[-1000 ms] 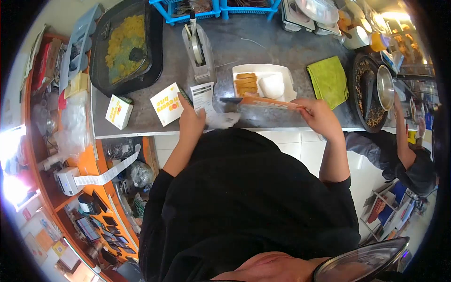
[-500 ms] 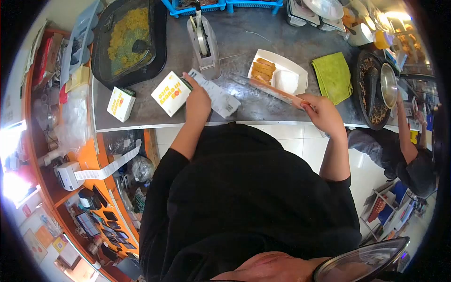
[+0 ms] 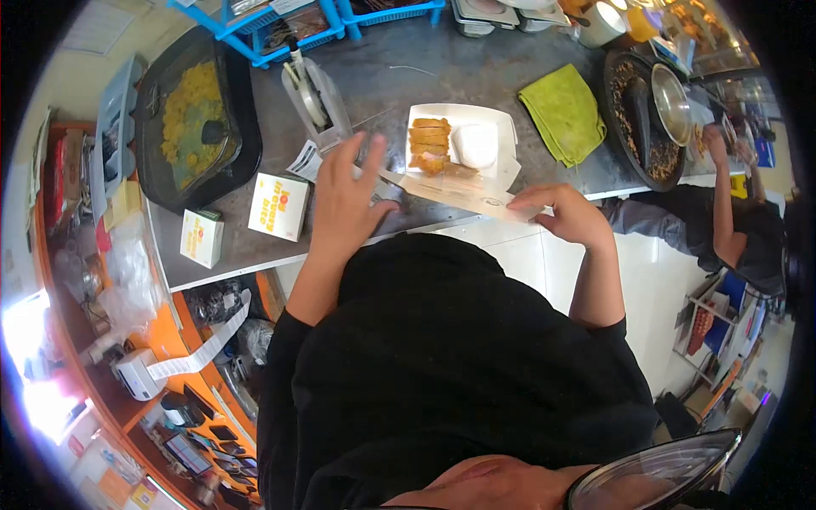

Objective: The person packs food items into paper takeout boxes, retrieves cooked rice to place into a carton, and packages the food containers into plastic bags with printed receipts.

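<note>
Two closed boxes (image 3: 279, 206) stand left on the bench (image 3: 476, 72); my left hand (image 3: 347, 200) spreads wide, empty. Midway sits the food box (image 3: 507, 127), filled but not yet shut, my right hand (image 3: 571, 214) pinching its lid (image 3: 450, 194).

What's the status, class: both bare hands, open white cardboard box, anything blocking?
Left hand: spread open, partly hiding white paper receipt. Right hand: at right end of tan cardboard lid, grip unclear. Box: golden-brown slices, white mound inside.
</note>
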Demonstrator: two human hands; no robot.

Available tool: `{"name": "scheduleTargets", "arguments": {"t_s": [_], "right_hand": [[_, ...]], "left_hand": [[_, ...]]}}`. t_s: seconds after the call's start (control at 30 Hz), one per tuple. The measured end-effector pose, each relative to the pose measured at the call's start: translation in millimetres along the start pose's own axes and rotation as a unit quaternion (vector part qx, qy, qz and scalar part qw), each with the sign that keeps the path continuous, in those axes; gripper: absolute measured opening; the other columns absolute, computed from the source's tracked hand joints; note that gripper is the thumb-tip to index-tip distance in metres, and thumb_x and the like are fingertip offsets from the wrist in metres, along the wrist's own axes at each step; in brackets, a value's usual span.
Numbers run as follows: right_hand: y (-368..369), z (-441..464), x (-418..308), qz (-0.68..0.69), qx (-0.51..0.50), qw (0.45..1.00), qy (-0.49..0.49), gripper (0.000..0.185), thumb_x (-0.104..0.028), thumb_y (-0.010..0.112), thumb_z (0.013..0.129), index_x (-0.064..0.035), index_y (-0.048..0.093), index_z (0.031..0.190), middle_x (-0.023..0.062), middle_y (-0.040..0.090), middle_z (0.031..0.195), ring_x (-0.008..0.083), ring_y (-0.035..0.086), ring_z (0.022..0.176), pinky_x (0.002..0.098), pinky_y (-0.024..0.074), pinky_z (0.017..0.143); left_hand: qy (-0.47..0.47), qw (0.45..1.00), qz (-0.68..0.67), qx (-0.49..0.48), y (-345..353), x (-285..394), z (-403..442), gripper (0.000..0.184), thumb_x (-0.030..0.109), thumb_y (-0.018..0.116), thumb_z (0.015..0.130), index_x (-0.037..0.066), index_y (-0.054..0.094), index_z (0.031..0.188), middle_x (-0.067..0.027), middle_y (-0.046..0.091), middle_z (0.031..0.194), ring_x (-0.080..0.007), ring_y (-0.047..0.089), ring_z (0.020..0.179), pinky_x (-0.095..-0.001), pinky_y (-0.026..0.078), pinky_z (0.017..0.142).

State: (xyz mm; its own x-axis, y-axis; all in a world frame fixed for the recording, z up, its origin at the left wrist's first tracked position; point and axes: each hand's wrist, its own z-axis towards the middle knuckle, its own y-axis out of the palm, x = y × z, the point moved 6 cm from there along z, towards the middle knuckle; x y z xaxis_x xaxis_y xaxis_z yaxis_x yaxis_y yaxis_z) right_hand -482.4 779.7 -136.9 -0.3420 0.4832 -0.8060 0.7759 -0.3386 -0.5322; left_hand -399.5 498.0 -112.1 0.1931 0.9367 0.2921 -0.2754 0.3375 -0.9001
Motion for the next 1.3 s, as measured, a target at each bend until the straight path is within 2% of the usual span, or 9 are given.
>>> {"name": "scheduleTargets", "arguments": {"t_s": [0.03,0.1,0.2,0.3,0.57,0.77,0.87,0.93,1.3], "right_hand": [[-0.1,-2.4,1.9,0.053,-0.005,0.999,-0.005,0.031,0.005,0.064,0.074,-0.0024,0.067,0.104,0.0097,0.067,0.105,0.0223,0.063,0.098,0.0344,0.0499,0.083],[-8.5,-5.0,28.1,0.237,0.034,0.97,0.04,0.026,-0.014,0.07,0.081,-0.0025,0.069,0.104,0.0065,0.069,0.098,0.0163,0.063,0.089,0.0309,0.0491,0.078],[-19.3,7.0,116.5,0.18,0.198,0.941,0.206,0.032,-0.026,0.073,0.079,-0.0016,0.07,0.1,0.0072,0.069,0.089,0.0142,0.062,0.082,0.0294,0.0493,0.074],[-1.7,33.6,123.8,0.137,0.075,0.961,0.228,0.035,-0.031,0.073,0.077,0.0006,0.071,0.092,0.0066,0.067,0.077,0.0132,0.06,0.068,0.0288,0.0497,0.064],[-1.0,26.0,98.0,0.063,0.155,0.94,0.297,0.022,-0.02,0.065,0.076,0.0013,0.07,0.08,0.0063,0.063,0.06,0.0151,0.059,0.052,0.0279,0.0483,0.054],[32.8,7.1,117.5,0.205,0.237,0.911,0.266,0.023,-0.016,0.059,0.083,-0.0015,0.07,0.097,0.0102,0.066,0.066,0.0155,0.059,0.055,0.0306,0.0488,0.059],[33.3,8.4,111.5,0.149,0.202,0.929,0.271,0.027,-0.015,0.057,0.085,-0.0039,0.068,0.106,0.0103,0.068,0.069,0.0153,0.06,0.058,0.031,0.0492,0.062],[25.5,10.6,85.9,0.087,0.18,0.942,0.269,0.029,-0.015,0.056,0.085,-0.0054,0.067,0.11,0.0103,0.069,0.072,0.0147,0.061,0.06,0.0309,0.0494,0.064],[62.5,-29.7,114.3,0.262,0.264,0.885,0.28,0.033,-0.012,0.058,0.087,-0.0047,0.064,0.118,0.0114,0.071,0.082,0.0121,0.065,0.073,0.0255,0.0492,0.067]], "left_hand": [[0.0,0.998,-0.064,0.008,3.1,7.9,5.1,0.072,0.02,0.082,0.061,0.018,0.053,0.127,-0.009,0.059,0.114,-0.0278,0.048,0.12,-0.0485,0.03,0.106],[0.062,0.991,-0.115,-0.015,24.2,12.8,4.7,0.051,0.02,0.079,0.065,0.016,0.06,0.112,-0.0059,0.06,0.111,-0.0268,0.051,0.115,-0.0519,0.029,0.106],[0.075,0.979,-0.184,-0.04,37.0,17.0,9.3,0.017,0.013,0.072,0.072,0.013,0.064,0.087,-0.0001,0.063,0.102,-0.022,0.057,0.106,-0.0528,0.03,0.105],[0.062,0.971,-0.223,-0.06,46.3,7.7,8.7,0.015,0.007,0.068,0.074,0.013,0.064,0.088,-0.0008,0.064,0.094,-0.0218,0.06,0.097,-0.0509,0.033,0.104],[0.027,0.957,-0.272,-0.095,45.9,5.2,11.8,0.016,-0.001,0.062,0.075,0.009,0.063,0.087,-0.0052,0.065,0.09,-0.0256,0.061,0.091,-0.0445,0.039,0.101],[-0.005,0.828,-0.435,-0.354,49.7,5.5,4.0,0.032,0.009,0.066,0.078,0.006,0.062,0.109,-0.0075,0.066,0.094,-0.018,0.065,0.09,-0.0384,0.049,0.086],[-0.292,0.744,-0.54,-0.263,71.9,-24.6,31.1,0.049,0.022,0.064,0.084,0.004,0.051,0.128,-0.0128,0.066,0.095,-0.0163,0.067,0.08,-0.0323,0.053,0.071],[-0.275,0.857,-0.322,-0.294,93.8,-36.0,58.2,0.055,0.028,0.058,0.089,0.0,0.042,0.133,-0.0183,0.065,0.097,-0.0201,0.068,0.066,-0.0288,0.054,0.058],[-0.321,0.821,-0.322,-0.344,162.9,-62.7,52.7,0.039,0.006,0.036,0.089,-0.004,0.048,0.125,-0.023,0.065,0.092,-0.0274,0.068,0.059,-0.0375,0.058,0.05]]}}
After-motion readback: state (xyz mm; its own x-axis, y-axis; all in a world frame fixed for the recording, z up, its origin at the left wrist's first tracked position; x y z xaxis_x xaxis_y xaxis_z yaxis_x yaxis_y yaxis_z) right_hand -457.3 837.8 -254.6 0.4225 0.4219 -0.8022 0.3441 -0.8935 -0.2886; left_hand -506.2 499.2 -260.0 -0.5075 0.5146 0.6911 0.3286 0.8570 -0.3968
